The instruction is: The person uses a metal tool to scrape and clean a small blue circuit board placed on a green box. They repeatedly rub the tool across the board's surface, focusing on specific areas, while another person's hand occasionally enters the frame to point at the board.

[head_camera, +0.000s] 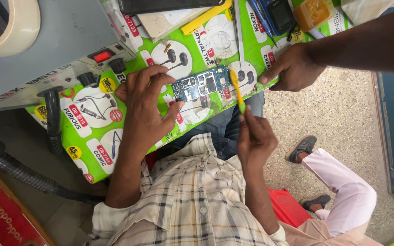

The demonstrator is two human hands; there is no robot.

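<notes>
A small blue circuit board [201, 84] lies on a green printed mat [92, 150] that covers the bench. My left hand [144, 107] rests flat on the mat, its fingertips and thumb steadying the board's left end. My right hand [254, 139] is shut on a thin yellow-green brush-like tool [237, 89], whose tip lies at the board's right end. Another person's hand [292, 68] presses on the mat's edge just right of the board.
A grey station with a red switch [101, 56] and a black hose [53, 118] stands at the left, with a tape roll [19, 23] on it. Tweezers [238, 27], a dark phone [160, 4], a small meter [277, 13] and an orange block [313, 12] lie beyond. A seated person's pink-trousered leg [343, 182] is at the right.
</notes>
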